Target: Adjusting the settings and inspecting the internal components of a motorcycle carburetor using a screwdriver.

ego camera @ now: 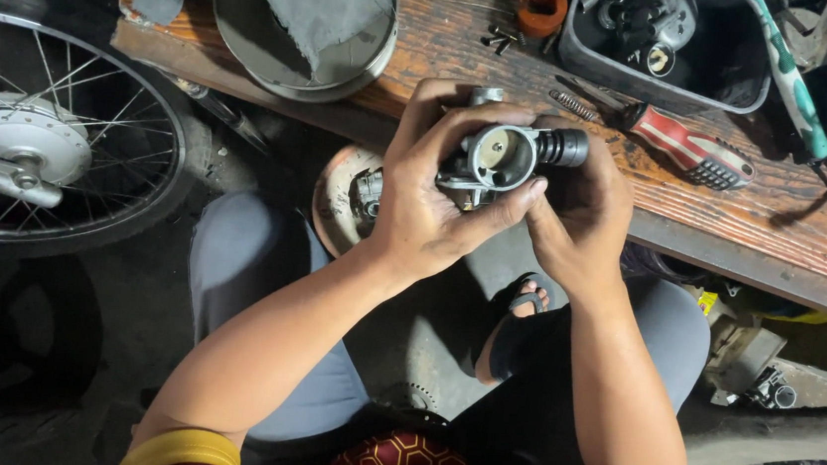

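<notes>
Centre of frame: left hand (428, 204) and right hand (579, 217) both closed around grey metal carburetor (502, 156); red-handled screwdriver (692, 147) upper right on wooden bench (812, 237).

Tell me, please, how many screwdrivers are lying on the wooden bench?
2: a red-handled screwdriver right of the hands, and a teal-and-white-handled screwdriver across the dark tray. Others may be hidden.

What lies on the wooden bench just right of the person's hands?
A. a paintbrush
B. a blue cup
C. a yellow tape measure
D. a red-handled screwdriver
D: a red-handled screwdriver lies on the wooden bench, just beyond the right hand, which holds the metal carburetor with the left hand.
</notes>
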